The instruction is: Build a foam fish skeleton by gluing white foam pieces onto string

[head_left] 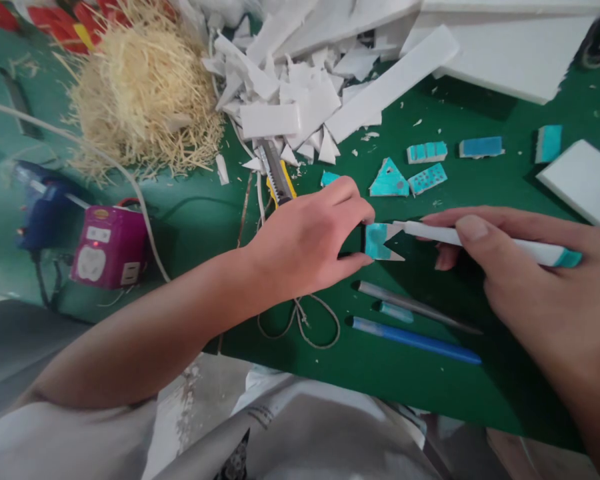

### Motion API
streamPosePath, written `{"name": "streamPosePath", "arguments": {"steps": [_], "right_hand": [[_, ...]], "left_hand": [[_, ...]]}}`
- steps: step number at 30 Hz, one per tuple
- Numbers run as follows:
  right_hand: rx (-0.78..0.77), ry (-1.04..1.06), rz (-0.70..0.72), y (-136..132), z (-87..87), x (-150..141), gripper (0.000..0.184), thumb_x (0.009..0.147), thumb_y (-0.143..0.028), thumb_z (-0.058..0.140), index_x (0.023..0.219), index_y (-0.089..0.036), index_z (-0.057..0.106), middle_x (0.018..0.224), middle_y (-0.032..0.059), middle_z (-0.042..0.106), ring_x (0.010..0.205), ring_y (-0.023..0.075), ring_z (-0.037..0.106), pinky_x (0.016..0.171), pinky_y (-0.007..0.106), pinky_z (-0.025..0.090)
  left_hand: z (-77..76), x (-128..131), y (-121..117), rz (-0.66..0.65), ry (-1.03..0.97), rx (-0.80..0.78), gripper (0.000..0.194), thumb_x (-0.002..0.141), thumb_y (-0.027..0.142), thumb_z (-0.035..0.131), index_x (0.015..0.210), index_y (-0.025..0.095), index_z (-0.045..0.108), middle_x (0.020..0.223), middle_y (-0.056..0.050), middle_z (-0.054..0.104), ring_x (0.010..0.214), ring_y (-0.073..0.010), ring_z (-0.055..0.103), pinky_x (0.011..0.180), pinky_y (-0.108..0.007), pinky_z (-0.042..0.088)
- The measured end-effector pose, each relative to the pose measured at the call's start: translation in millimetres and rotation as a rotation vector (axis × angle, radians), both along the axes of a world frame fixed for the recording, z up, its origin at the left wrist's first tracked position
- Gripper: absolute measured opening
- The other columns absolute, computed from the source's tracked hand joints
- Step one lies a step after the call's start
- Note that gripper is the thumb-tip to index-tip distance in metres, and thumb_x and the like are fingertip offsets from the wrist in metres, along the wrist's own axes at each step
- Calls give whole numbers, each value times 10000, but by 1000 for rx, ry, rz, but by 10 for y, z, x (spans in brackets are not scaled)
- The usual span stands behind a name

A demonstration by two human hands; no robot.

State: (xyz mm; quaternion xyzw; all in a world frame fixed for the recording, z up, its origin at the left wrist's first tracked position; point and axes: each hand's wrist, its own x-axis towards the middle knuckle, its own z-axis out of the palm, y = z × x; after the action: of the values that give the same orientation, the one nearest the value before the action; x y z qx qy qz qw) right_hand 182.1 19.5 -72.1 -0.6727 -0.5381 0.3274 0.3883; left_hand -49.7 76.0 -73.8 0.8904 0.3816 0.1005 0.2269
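Observation:
My left hand (320, 233) pinches the left end of a small foam piece (376, 241), which has a notch cut in its right side. Turquoise colour covers part of its face, and its two right-hand points are still white. A white marker pen (500, 243) with a turquoise end lies in the closed fingers of my right hand (520, 280), its tip at the upper point of the foam. Below the hands lie a grey pen-like stick (415, 305), a short light-blue cap (396, 312) and a blue pen (415, 339).
Several coloured foam pieces (390, 179) lie beyond my hands. White foam scraps (305, 100) are heaped at the back beside a straw pile (150, 87). A yellow box cutter (279, 175) rests near my left hand. A purple power socket (111, 247) and blue glue gun (50, 203) stand left.

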Motion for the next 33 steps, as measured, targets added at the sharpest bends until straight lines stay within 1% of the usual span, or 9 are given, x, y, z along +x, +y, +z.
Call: {"name": "streamPosePath", "arguments": {"steps": [3, 5, 9, 15, 19, 22, 26, 30, 33], "right_hand": [[65, 3, 58, 22, -39, 39, 188, 934, -429, 751, 803, -346, 856, 576, -38, 655, 501, 100, 570, 457, 257, 417], [65, 2, 41, 26, -40, 39, 231, 939, -421, 749, 745, -338, 843, 550, -32, 639, 465, 94, 541, 421, 255, 370], [6, -65, -31, -3, 8, -6, 216, 967, -393, 717, 806, -329, 847, 569, -28, 637, 520, 113, 601, 489, 269, 470], [25, -114, 26, -32, 53, -30, 264, 973, -359, 698, 741, -327, 821, 643, -28, 698, 572, 119, 631, 572, 283, 535], [-17, -99, 3, -23, 60, -15, 199, 967, -354, 700, 833, -334, 845, 607, -30, 665, 571, 129, 634, 558, 290, 526], [3, -125, 31, -25, 63, -4, 256, 972, -373, 691, 763, -322, 830, 632, -18, 678, 569, 131, 627, 550, 298, 512], [-1, -128, 9, -32, 69, -14, 225, 980, -334, 675, 827, -325, 841, 638, -28, 683, 591, 130, 642, 586, 300, 531], [-23, -28, 3, -29, 67, -36, 284, 967, -273, 672, 716, -311, 799, 631, -35, 684, 597, 126, 658, 594, 297, 536], [-23, 3, -15, -22, 58, -40, 227, 954, -274, 690, 777, -329, 821, 611, -41, 667, 582, 125, 648, 593, 303, 535]], "left_hand": [[6, 1, 0, 0, 7, 2, 261, 902, 255, 795, 1125, 161, 697, 1120, -47, 660, 754, -116, 613, 671, -253, 485], [9, 2, -3, -5, 8, 9, 253, 904, 248, 790, 1123, 164, 694, 1110, -43, 658, 756, -116, 615, 660, -249, 474], [8, 3, -7, -5, 8, 12, 255, 909, 246, 780, 1131, 167, 685, 1101, -37, 652, 731, -106, 599, 656, -245, 468], [-5, -5, -2, -11, -3, 6, 267, 909, 263, 789, 1131, 165, 679, 1110, -43, 651, 712, -101, 583, 655, -252, 470], [-11, 0, -9, -1, -3, 6, 251, 913, 256, 780, 1124, 168, 677, 1101, -38, 650, 714, -102, 587, 662, -254, 477], [-14, 2, -13, -6, -6, 14, 250, 909, 255, 785, 1115, 165, 676, 1102, -41, 649, 716, -103, 589, 649, -253, 469], [-13, -3, -7, -11, -7, 12, 249, 912, 246, 776, 1125, 168, 674, 1091, -41, 646, 757, -118, 610, 653, -253, 470], [-9, 0, -2, -12, -8, 8, 248, 913, 257, 779, 1120, 168, 675, 1095, -42, 644, 747, -114, 602, 655, -257, 471], [-7, 6, -3, -9, -4, 11, 250, 910, 254, 782, 1120, 168, 675, 1088, -42, 645, 758, -119, 604, 655, -257, 467]]}}
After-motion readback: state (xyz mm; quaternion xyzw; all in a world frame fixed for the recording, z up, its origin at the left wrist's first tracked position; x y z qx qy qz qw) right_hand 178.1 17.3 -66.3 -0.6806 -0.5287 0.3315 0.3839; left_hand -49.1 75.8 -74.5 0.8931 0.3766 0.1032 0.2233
